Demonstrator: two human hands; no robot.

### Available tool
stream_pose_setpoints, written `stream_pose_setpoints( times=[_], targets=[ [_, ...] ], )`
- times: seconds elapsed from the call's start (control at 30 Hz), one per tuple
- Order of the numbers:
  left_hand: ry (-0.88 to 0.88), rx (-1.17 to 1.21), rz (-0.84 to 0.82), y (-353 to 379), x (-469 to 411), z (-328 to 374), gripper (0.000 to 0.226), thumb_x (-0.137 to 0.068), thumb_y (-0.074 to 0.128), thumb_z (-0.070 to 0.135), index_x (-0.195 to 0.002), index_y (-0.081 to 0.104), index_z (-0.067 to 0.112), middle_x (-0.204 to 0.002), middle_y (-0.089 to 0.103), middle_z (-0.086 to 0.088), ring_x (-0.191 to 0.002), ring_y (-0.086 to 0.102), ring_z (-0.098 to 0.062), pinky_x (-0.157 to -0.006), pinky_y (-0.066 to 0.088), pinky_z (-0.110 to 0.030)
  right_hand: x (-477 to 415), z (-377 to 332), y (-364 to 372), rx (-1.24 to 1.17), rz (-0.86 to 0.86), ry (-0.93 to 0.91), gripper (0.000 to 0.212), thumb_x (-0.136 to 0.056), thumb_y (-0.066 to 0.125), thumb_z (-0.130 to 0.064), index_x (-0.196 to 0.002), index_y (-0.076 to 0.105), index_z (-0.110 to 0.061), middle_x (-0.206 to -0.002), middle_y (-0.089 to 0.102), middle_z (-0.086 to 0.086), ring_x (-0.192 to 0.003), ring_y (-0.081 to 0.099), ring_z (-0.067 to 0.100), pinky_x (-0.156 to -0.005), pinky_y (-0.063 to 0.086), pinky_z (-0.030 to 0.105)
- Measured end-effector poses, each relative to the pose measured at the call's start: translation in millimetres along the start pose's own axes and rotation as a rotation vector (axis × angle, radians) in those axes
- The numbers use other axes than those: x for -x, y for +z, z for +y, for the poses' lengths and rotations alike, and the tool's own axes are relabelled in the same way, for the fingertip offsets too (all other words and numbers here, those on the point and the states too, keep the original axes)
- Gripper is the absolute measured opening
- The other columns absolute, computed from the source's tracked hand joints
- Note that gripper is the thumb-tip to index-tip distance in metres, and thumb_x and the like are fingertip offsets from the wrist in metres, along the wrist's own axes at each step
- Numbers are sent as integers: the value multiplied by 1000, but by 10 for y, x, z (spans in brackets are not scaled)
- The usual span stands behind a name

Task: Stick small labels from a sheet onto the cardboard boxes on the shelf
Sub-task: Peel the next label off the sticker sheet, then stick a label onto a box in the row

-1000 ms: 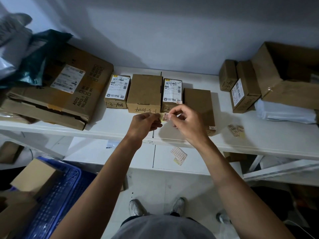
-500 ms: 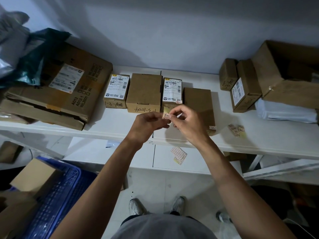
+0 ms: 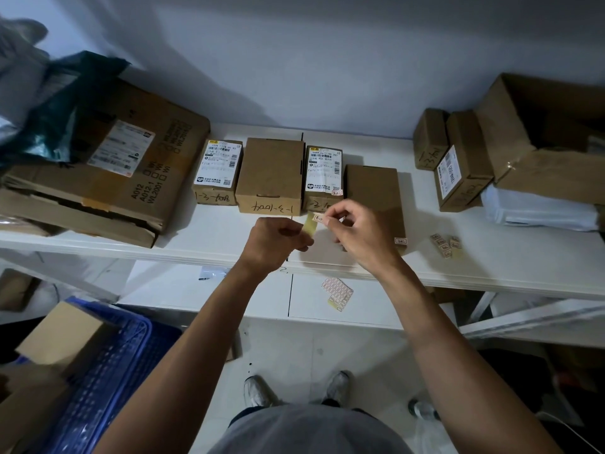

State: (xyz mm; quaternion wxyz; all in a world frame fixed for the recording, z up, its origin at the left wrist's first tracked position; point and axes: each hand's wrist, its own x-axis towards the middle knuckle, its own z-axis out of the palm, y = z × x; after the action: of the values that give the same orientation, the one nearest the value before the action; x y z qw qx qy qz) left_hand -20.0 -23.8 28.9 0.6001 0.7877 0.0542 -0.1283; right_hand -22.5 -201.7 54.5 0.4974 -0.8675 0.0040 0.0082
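— White with a red border, that small sticker label (image 3: 319, 218) is pinched between thumb and forefinger of the right hand (image 3: 361, 237), just above the front edge of the white shelf (image 3: 212, 234). Where is its backing?

— In the left hand (image 3: 278, 242): its fingers are closed on a small yellowish strip of backing sheet (image 3: 309, 228), which stands up just left of the label. Whether label and strip still touch, I cannot tell.

— And the boxes?

— Right behind the hands, in a row. From the left: a small brown cardboard box with a white shipping label (image 3: 217, 173), a plain brown cardboard box with handwriting on its front (image 3: 270, 176), a narrow brown box with a printed label and a small red-bordered sticker at its corner (image 3: 323, 176), and a plain brown box lying nearer the edge (image 3: 373, 191), which carries a small sticker at its front right corner.

— Further out?

— A large flattened brown carton (image 3: 108, 172) on the left, partly under a dark green plastic bag (image 3: 62, 116). On the right, a few loose label scraps (image 3: 446, 245) on the shelf, then more brown boxes (image 3: 458, 165). On the lower shelf board lies a sheet of red-bordered labels (image 3: 337, 293). A blue plastic crate (image 3: 108, 371) stands on the floor at the left.
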Motion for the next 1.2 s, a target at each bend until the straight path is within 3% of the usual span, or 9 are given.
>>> stream_pose_setpoints(
  times=[0.13, 0.23, 0.37, 0.5, 0.67, 0.8, 0.93, 1.03, 1.2],
  targets=[
    [-65, 43, -19, 68, -23, -111, 9, -82, 77, 4, -90, 72, 4, -81, 79, -10, -76, 76, -28, -66, 51, -26, -18, -28, -63, -137, -26, 39, 3, -93, 70, -16, -93, 72, -13, -84, 69, -5, -58, 63, 10, -58, 53, 26],
    [-106, -16, 16, 175, -109, -211, 7, -80, 79, 9, -81, 73, 13, -74, 77, -5, -72, 75, -26, -72, 54, -32, -30, -38, -64, -203, -47, 68, 6, -94, 69, -14, -97, 73, -10, -85, 70, 3, -57, 64, 10, -56, 53, 25],
    [-118, -180, 104, 298, -194, -301, 7, -82, 76, 18, -87, 80, 16, -75, 72, -3, -66, 59, -16, -65, 44, -25, -53, -28, -55, -227, -64, 96, 7, -93, 68, -14, -96, 74, -11, -88, 71, 7, -59, 66, 12, -59, 56, 30],
    [-88, -309, 117, 332, -232, -327, 11, -82, 75, 20, -89, 82, 16, -88, 78, -7, -82, 70, -23, -74, 53, -30, -79, -54, -64, -219, -103, 121, 8, -94, 68, -13, -95, 74, -9, -85, 69, 6, -62, 66, 16, -62, 58, 33],
    [-48, -411, 147, 313, -259, -366, 18, -80, 77, 31, -96, 80, 23, -98, 78, 0, -94, 70, -22, -74, 48, -24, -119, -68, -52, -232, -145, 123, 8, -96, 66, -11, -94, 73, -12, -84, 68, 4, -63, 65, 17, -63, 58, 34],
    [20, -281, 169, 223, -235, -328, 20, -85, 75, 29, -103, 75, 21, -92, 75, 1, -80, 69, -19, -74, 53, -30, -140, -63, -60, -235, -166, 133, 9, -98, 64, -11, -96, 73, -12, -90, 71, 6, -63, 66, 17, -65, 58, 34],
    [31, 22, 188, 166, -175, -109, 6, -91, 68, 14, -90, 74, 16, -87, 73, -2, -59, 62, -14, -51, 47, -21, -171, -40, -67, -244, -163, 146, 11, -99, 62, -11, -96, 72, -13, -91, 73, 8, -59, 64, 15, -62, 56, 33],
    [30, 146, 148, 129, -132, 55, 9, -91, 66, 10, -86, 73, 15, -81, 71, 2, -55, 60, -12, -54, 48, -27, -180, -31, -66, -252, -159, 156, 12, -99, 61, -11, -95, 72, -14, -94, 74, 11, -59, 64, 15, -61, 55, 31],
    [64, 268, 117, 108, -81, 211, 13, -95, 62, 9, -88, 73, 15, -81, 70, -1, -56, 56, -17, -56, 49, -26, -185, -19, -77, -249, -143, 147, 12, -99, 61, -15, -93, 71, -17, -87, 71, 1, -61, 66, 17, -63, 56, 35]
  ],
)
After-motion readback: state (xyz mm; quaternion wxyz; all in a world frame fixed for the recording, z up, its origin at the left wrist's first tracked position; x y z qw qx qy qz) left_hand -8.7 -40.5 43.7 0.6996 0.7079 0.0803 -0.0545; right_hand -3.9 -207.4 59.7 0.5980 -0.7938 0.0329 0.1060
